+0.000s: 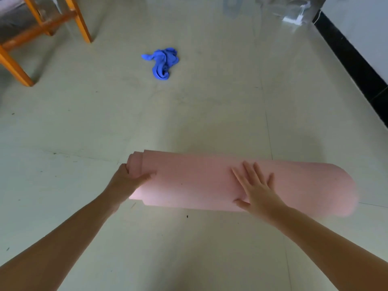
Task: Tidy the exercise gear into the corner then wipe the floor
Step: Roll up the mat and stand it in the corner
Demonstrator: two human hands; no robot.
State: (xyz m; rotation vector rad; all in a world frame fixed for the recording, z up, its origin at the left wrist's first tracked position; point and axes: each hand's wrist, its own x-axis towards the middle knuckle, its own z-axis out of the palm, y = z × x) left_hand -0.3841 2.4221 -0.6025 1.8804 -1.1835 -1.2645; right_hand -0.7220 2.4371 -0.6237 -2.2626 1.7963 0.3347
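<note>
Head view looks down on a pale tiled floor [199,114], where a rolled pink exercise mat [193,181] lies crosswise toward six o'clock, just ahead of the person. At its nine o'clock end the left hand [126,179] grips the roll, thumb laid across the near face and fingers curled over the stepped end layers. The right hand [258,190] rests flat on top, right of the middle, fingers straight and spread, holding nothing. A crumpled blue cloth [162,61] sits well apart toward twelve o'clock, untouched. Orange wooden chair legs [81,24] stand at ten o'clock, and a black skirting board [352,59] runs along the wall at two o'clock. The step in hand looks like finishing or steadying the roll, so the tidying half is under way and the wiping not yet begun. The next move likely calls for both hands to close round the mat and carry it to the corner without letting the loose outer layer spring open; which corner is meant cannot be told from this view.
</note>
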